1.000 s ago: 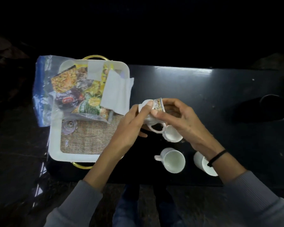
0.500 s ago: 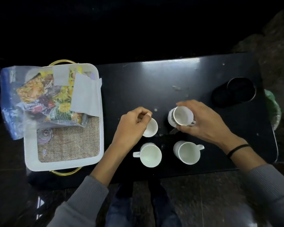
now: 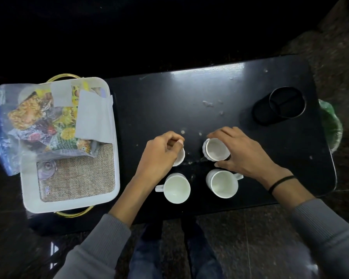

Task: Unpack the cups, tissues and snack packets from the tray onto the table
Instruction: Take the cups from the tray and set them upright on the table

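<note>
Several white cups stand upright on the black table (image 3: 220, 93). My left hand (image 3: 159, 156) grips the rim of the back-left cup (image 3: 179, 157), which it mostly hides. My right hand (image 3: 242, 152) curls round the back-right cup (image 3: 216, 149), which rests on the table. Two more cups stand nearer me, one on the left (image 3: 176, 187) with its handle to the left, one on the right (image 3: 223, 183) with its handle to the right. The white tray (image 3: 69, 204) at the left holds snack packets (image 3: 46, 125) in a clear bag and white tissues (image 3: 93, 119).
A small glass (image 3: 46, 168) lies on the tray's woven mat. A black round holder (image 3: 284, 105) stands at the table's back right. Something green (image 3: 330, 121) shows past the right edge. Crumbs dot the middle of the table. My legs are below the near edge.
One second ago both hands held a cup together above the table. The hands have moved apart, and each now holds its own cup standing on the table. The view has shifted right.
</note>
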A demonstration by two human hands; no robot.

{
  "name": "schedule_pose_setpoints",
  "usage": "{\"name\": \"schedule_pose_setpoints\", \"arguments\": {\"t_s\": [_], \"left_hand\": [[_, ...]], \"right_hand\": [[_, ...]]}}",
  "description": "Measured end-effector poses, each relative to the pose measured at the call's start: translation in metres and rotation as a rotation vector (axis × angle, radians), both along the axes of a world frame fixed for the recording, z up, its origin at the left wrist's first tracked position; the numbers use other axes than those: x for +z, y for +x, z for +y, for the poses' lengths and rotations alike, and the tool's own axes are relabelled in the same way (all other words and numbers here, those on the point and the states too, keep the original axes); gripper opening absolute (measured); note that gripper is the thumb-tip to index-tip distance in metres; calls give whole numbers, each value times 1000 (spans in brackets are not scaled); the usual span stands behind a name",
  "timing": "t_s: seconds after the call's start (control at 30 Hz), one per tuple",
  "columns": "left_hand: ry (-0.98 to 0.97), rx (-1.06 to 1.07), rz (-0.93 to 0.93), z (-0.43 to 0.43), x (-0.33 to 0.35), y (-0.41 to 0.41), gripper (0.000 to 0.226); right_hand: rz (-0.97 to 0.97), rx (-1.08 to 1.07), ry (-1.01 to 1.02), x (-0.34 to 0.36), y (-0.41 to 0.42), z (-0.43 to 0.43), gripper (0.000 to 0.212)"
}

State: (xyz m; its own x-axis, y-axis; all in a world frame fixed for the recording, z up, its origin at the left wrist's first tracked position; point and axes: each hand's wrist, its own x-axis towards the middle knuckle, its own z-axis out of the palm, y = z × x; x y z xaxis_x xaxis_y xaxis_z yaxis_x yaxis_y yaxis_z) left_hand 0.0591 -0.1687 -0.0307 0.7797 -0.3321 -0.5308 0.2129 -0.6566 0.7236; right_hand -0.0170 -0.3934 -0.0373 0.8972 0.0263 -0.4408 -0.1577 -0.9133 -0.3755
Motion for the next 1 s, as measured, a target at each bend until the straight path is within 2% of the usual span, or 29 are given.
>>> {"name": "schedule_pose_setpoints", "arguments": {"t_s": [0.13, 0.33, 0.53, 0.7, 0.83, 0.93, 1.0], "left_hand": [[4, -2, -4, -1, 1, 1, 16], [-14, 37, -16, 3, 5, 5, 14], [-49, 97, -35, 24, 10, 18, 13], [1, 162, -119, 59, 15, 41, 11], [197, 216, -291, 95, 15, 60, 17], [408, 278, -448, 122, 12, 73, 42], [513, 330, -461, 136, 8, 82, 58]], "right_hand": [[18, -1, 33, 1, 5, 2, 77], [-64, 20, 58, 11, 23, 15, 58], [-157, 89, 89, 25, 61, 55, 37], [-182, 185, 131, 32, 106, 109, 32], [-189, 195, 212, 34, 141, 162, 31], [-134, 149, 319, 27, 159, 201, 34], [-75, 103, 375, 19, 167, 221, 38]]}}
